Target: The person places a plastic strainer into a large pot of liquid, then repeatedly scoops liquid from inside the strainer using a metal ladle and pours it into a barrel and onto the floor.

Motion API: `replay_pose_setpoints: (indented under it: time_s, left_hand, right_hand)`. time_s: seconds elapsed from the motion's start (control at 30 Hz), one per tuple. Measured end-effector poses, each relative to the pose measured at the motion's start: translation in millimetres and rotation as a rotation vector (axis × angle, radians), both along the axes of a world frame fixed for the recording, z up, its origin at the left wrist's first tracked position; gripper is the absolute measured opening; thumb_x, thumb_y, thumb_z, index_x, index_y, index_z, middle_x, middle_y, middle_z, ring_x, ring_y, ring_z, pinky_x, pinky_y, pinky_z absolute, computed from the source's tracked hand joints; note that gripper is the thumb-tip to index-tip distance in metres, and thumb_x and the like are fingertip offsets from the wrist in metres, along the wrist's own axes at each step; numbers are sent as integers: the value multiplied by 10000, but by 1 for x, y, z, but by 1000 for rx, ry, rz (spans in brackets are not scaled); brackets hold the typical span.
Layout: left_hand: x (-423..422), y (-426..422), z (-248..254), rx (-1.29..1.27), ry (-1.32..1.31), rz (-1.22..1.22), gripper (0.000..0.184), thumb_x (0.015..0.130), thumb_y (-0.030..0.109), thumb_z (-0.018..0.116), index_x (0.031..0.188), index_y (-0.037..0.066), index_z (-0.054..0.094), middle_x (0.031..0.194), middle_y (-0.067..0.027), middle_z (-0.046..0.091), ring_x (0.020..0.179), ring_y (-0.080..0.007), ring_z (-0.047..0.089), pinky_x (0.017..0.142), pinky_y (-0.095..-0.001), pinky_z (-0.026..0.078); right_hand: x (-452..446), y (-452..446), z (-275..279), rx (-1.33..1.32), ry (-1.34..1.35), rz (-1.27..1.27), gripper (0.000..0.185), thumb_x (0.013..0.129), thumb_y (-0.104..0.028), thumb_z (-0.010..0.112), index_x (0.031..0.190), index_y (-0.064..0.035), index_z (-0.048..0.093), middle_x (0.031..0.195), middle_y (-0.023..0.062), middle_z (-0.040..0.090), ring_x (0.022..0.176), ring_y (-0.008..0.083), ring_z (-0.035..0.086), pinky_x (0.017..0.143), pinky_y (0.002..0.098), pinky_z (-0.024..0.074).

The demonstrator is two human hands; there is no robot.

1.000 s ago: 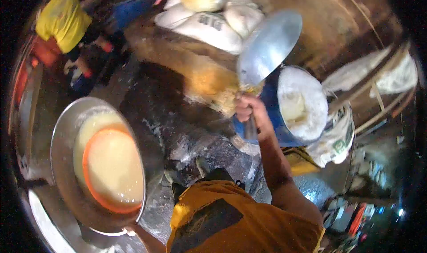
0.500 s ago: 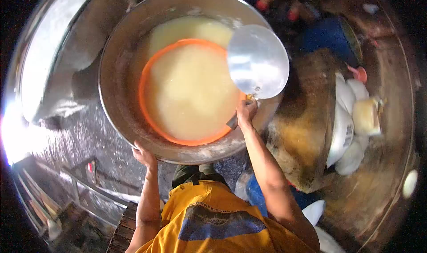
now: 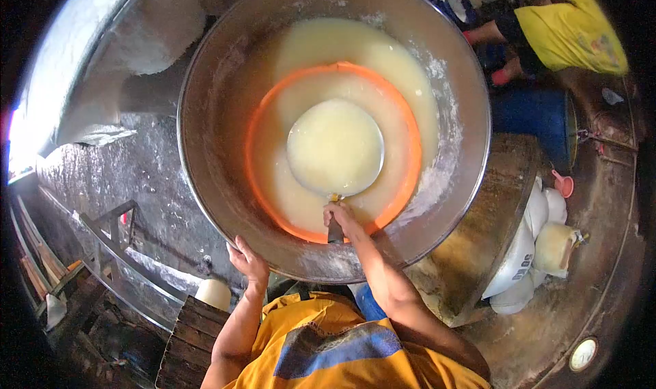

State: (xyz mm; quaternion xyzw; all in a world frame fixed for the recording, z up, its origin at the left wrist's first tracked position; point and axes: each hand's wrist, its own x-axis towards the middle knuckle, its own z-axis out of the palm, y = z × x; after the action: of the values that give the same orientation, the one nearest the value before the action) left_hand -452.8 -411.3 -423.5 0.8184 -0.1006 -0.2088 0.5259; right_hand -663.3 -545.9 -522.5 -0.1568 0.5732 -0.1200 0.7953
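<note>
**Scoop bowl lying straight ahead of my right grip**

My left hand (image 3: 248, 260) is meeting the near left rim of one large metal pan (image 3: 217, 95); its fingers are touching the edge, though I can't tell whether they are clamping it. My right hand (image 3: 341, 219) is closing around the dark handle (image 3: 335, 234) of one round scoop (image 3: 335, 146). The handle's butt is pointing back toward my body and the bowl is lying just beyond my knuckles — so the scoop's long axis is running nearly straight away from me. My right hand is the nearer one to it; my left is staying off to the side, well apart from it.

The bowl is sitting inside one orange rim (image 3: 415, 146), with pale liquid showing within and around that ring. The ring is lying inside the pan, nearer its bottom edge than its top in my view.

Farther out on the right, one wooden block (image 3: 495, 197) is standing beside the pan. Several white sacks (image 3: 514, 262) are lying past it — overlapping too much for a sure count — along with one pink dipper (image 3: 562, 184) and one blue barrel (image 3: 533, 119). Beyond, one co-worker (image 3: 574, 35) in yellow is bending.
</note>
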Motion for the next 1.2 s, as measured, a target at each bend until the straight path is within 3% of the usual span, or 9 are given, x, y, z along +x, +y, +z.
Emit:
replay_pose_setpoints:
  time_s: [0.1,0.37,0.6,0.73,0.8,0.87,0.93,1.0,1.2]
  left_hand:
    - [0,-1,7,64,-40,-32,290,925,201,406,1027,-53,504,879,-112,577,792,-178,510,726,-304,415]
    - [-2,-2,4,-24,-55,-10,379,920,269,425,1027,-85,505,910,-176,582,804,-240,529,746,-348,420]
    - [7,6,-21,-87,-55,-49,465,918,311,415,1052,-128,495,979,-236,576,842,-294,533,797,-381,419]
    - [14,2,-19,107,-65,-58,404,869,295,500,1023,-78,515,931,-208,595,801,-308,565,715,-386,472]
    - [21,7,-33,700,-1027,-446,473,766,356,601,1025,-27,499,808,-153,598,746,-295,594,681,-374,505]
    - [52,6,-76,795,-1300,-540,533,684,438,618,1013,33,504,642,-51,548,645,-203,606,468,-380,515]
    - [53,-6,-70,916,-1316,-516,607,613,480,658,989,35,488,630,-24,523,530,-190,579,412,-366,489]
    - [54,-15,-65,990,-1109,-498,689,565,576,655,965,42,487,608,20,492,451,-175,544,396,-347,475]
    - [-6,-21,-20,1066,-1031,-655,713,549,582,664,991,49,492,686,-9,497,515,-191,549,433,-356,479]
  right_hand:
    - [11,7,24,-13,-117,41,259,774,-110,531,534,-80,439,481,48,459,427,170,479,448,295,409]
    - [-14,34,123,73,-260,-72,50,829,-77,499,800,-66,460,606,-7,440,497,82,444,445,239,403]
    - [-119,117,214,-12,-402,-275,81,830,-83,506,875,-64,441,607,-31,401,482,67,408,430,229,381]
    - [-202,200,240,-55,-398,-466,85,846,-123,518,830,-91,440,619,-50,365,501,46,377,454,219,352]
    - [-242,252,249,-143,-250,-513,99,843,-137,507,780,-81,455,611,-30,407,504,79,413,456,242,370]
    - [-280,308,261,-195,-218,-635,136,833,-144,516,730,-72,466,603,-5,444,513,102,441,471,252,383]
    - [-326,367,241,-351,-20,-594,176,826,-165,517,682,-74,474,595,11,466,522,122,467,482,267,387]
    - [-365,435,221,-584,248,-451,238,834,-222,506,635,-99,470,592,19,480,534,147,492,494,300,395]
    - [-450,561,192,-393,175,-1286,164,840,-144,485,699,-62,466,662,8,469,530,112,481,463,221,392]
